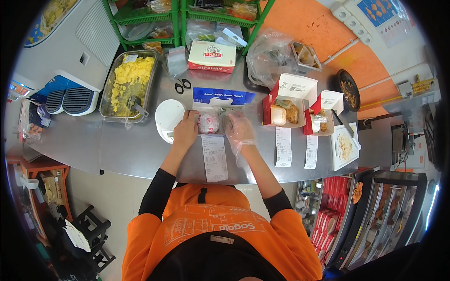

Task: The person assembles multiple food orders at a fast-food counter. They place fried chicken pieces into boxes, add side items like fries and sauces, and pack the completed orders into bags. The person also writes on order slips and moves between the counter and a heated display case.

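In front of me an open box with a blue lid (224, 96) stands on the counter, lid tipped back. A round item wrapped in white paper with red print (208, 123) sits in its left part. My bare left hand (188, 125) is closed on the box's left side, beside a round white kitchen scale (168, 117). My right hand (239, 130), in a clear plastic glove, reaches into the right part of the box with fingers curled. What it grips there is hidden. A paper receipt (214, 159) lies just on my side of the box.
Two open red-and-white food boxes (290, 110) (320, 122) stand right, near a cutting board (346, 147) and knife (346, 126). A tray of yellow food (129, 84) is left. Black scissors (183, 86), a closed carton (212, 57) and green racks (215, 16) lie beyond.
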A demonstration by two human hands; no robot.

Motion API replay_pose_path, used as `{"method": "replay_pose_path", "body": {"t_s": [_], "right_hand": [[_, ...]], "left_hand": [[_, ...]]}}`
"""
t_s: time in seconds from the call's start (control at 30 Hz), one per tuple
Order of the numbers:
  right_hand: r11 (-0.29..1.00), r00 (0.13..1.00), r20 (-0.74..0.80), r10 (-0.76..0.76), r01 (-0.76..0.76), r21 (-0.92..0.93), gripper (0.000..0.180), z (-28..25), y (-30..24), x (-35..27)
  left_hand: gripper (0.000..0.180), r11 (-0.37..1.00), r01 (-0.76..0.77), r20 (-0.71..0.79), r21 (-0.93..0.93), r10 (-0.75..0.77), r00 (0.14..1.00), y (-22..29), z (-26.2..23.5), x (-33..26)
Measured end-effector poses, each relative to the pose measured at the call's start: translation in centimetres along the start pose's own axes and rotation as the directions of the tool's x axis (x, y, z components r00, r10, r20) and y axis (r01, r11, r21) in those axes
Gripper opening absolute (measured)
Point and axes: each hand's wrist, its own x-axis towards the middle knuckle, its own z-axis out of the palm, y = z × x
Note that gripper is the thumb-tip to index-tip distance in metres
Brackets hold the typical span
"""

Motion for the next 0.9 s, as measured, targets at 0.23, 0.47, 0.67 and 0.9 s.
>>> {"method": "replay_pose_path", "body": {"t_s": [0.23,0.47,0.67,0.9], "right_hand": [[0.980,0.889,0.448,0.097,-0.008,-0.197,0.048,-3.5,2.4,3.8],[0.969,0.891,0.452,-0.031,0.138,-0.205,0.042,-5.8,4.0,3.9],[0.940,0.902,0.424,0.084,0.070,-0.333,0.031,-6.4,-1.4,3.3],[0.841,0.820,0.354,-0.449,0.522,-0.141,0.027,2.0,-4.4,2.2]], "left_hand": [[0.044,0.997,0.064,-0.007,0.031,-0.064,0.998,0.2,0.1,-0.1],[0.041,0.995,0.095,-0.017,0.039,-0.095,0.995,0.6,0.0,-0.2],[0.036,0.993,0.111,-0.021,0.028,-0.111,0.994,0.7,-0.4,0.0],[0.045,0.994,0.109,0.005,0.018,-0.109,0.994,0.9,-0.6,0.0]]}}
